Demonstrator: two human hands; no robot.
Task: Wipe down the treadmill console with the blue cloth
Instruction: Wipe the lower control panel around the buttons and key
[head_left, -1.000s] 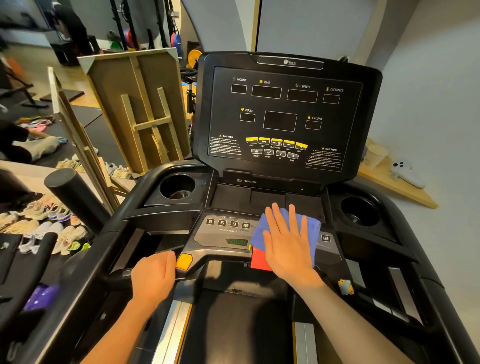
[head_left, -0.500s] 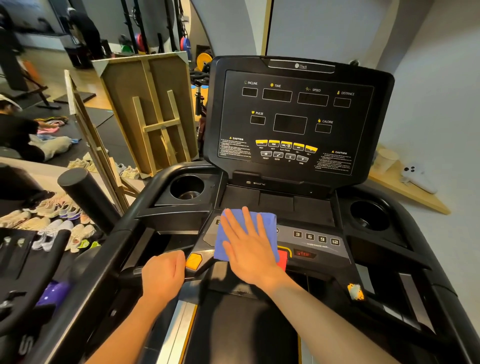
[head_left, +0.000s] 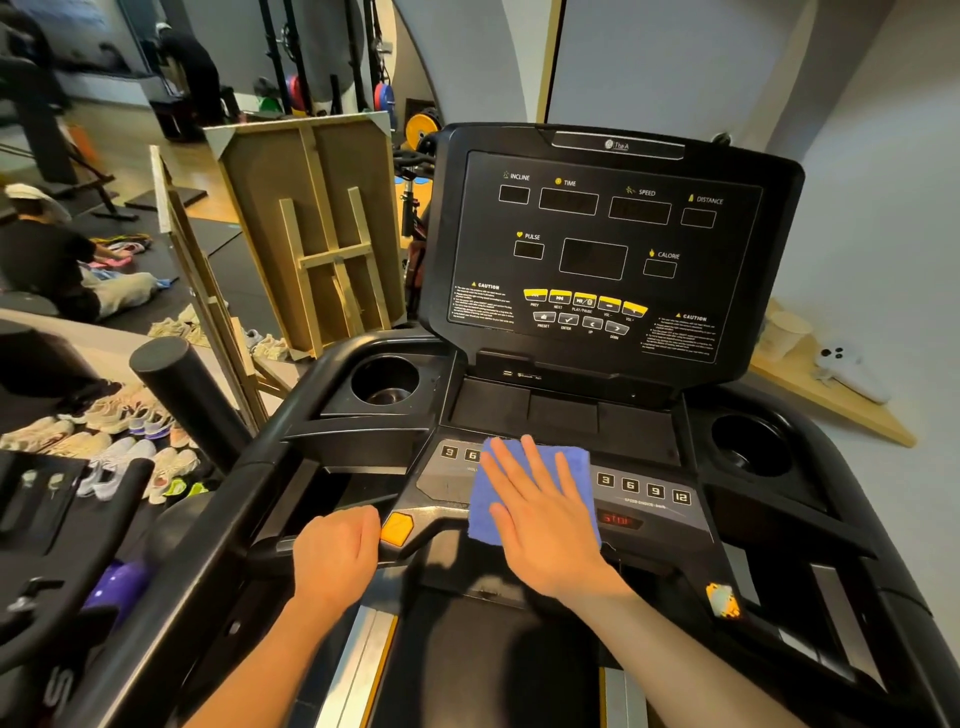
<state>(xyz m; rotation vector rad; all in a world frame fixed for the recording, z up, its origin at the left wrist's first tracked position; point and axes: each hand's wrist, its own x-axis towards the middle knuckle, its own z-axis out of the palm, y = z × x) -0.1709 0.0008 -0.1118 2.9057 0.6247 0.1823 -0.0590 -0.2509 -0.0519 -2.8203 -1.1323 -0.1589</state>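
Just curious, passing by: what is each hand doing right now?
Left hand: fingers curled round the handlebar.
Right hand: open, fingers straight, pressing the blue cloth flat on the console.

the treadmill console (head_left: 644, 499) carries the blue cloth (head_left: 571, 462), flat on its lower panel under the right hand (head_left: 545, 525), just right of the left hand (head_left: 335, 553) gripping the handlebar (head_left: 270, 551).
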